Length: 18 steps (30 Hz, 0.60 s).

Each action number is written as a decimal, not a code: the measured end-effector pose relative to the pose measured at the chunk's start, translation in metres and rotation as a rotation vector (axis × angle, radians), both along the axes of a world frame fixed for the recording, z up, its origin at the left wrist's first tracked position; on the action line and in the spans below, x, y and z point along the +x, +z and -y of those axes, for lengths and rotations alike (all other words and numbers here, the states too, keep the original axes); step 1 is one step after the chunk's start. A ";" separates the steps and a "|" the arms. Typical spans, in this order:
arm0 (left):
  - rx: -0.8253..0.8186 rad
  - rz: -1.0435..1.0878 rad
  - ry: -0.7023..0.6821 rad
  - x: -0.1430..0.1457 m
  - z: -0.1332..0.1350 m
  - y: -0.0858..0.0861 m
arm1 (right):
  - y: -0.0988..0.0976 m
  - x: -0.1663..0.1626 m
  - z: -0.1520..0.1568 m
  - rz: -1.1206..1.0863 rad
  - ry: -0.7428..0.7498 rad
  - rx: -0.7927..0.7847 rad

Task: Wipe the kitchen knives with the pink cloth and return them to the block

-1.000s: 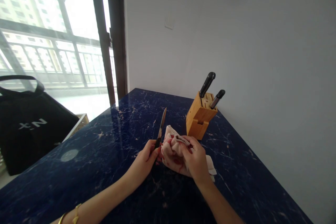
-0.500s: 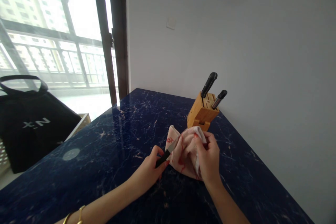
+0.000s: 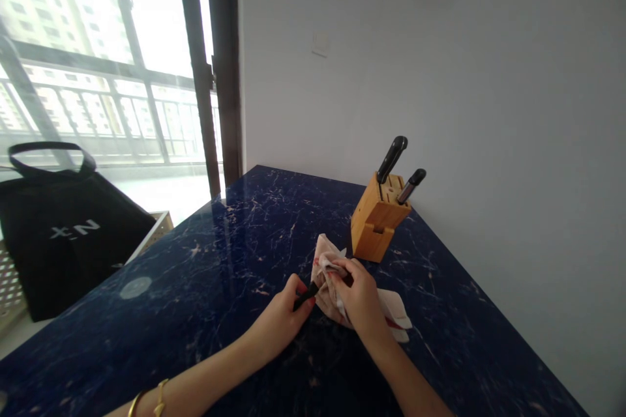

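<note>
My left hand (image 3: 283,316) is closed round the black handle of a knife (image 3: 305,296). The blade runs into a pale cloth with red print (image 3: 396,313) and is hidden by it. My right hand (image 3: 359,296) grips the bunched cloth, fingers pinched over the place where the blade lies. Both hands rest low over the dark blue marble-patterned table (image 3: 205,287). Just behind the cloth stands a wooden knife block (image 3: 379,221) with two black-handled knives in its slots.
A black tote bag (image 3: 63,234) sits off the table's left edge, by a white perforated surface. A window and a dark door frame (image 3: 215,65) fill the back left. A plain white wall runs along the table's right side.
The knife was upright beside the cloth; it tipped down and its blade went into the cloth. My right hand lifted the cloth, then closed it down over the blade.
</note>
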<state>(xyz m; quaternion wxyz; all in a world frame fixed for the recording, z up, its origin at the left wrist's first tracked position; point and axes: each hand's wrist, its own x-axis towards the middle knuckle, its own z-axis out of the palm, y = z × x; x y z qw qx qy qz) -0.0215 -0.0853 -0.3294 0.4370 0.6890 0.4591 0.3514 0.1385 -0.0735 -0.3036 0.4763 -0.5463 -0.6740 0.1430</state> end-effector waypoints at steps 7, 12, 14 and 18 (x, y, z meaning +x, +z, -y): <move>0.037 0.012 -0.002 0.000 -0.002 -0.002 | -0.001 -0.012 0.007 -0.032 0.123 -0.001; -0.011 0.029 -0.004 -0.001 -0.003 -0.003 | 0.000 -0.010 0.006 0.054 0.091 0.034; -0.047 0.028 -0.014 -0.001 -0.002 -0.003 | 0.000 -0.005 0.005 0.078 0.017 0.016; -0.059 0.064 -0.021 -0.001 -0.003 -0.006 | -0.003 -0.008 0.009 0.084 0.021 0.022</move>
